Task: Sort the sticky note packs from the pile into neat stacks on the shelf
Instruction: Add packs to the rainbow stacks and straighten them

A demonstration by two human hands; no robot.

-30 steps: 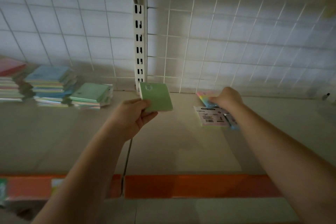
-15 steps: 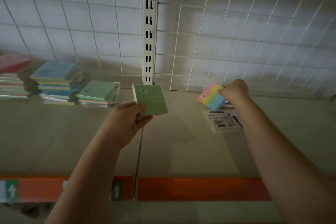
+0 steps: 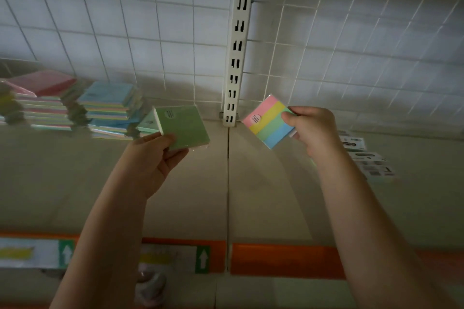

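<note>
The left hand (image 3: 153, 160) grips a green pack (image 3: 183, 126) by its near corner while the right hand (image 3: 311, 130) pinches a striped pack (image 3: 268, 121), now lifted clear of the shelf (image 3: 251, 195) and swung left from the face-down packs (image 3: 369, 160) it was picked from a second ago. Both packs are held above the shelf near the upright (image 3: 234, 63); sorted stacks (image 3: 75, 108) stand at far left. The striped pack shows pink, yellow, green and blue bands with a round sticker
</note>
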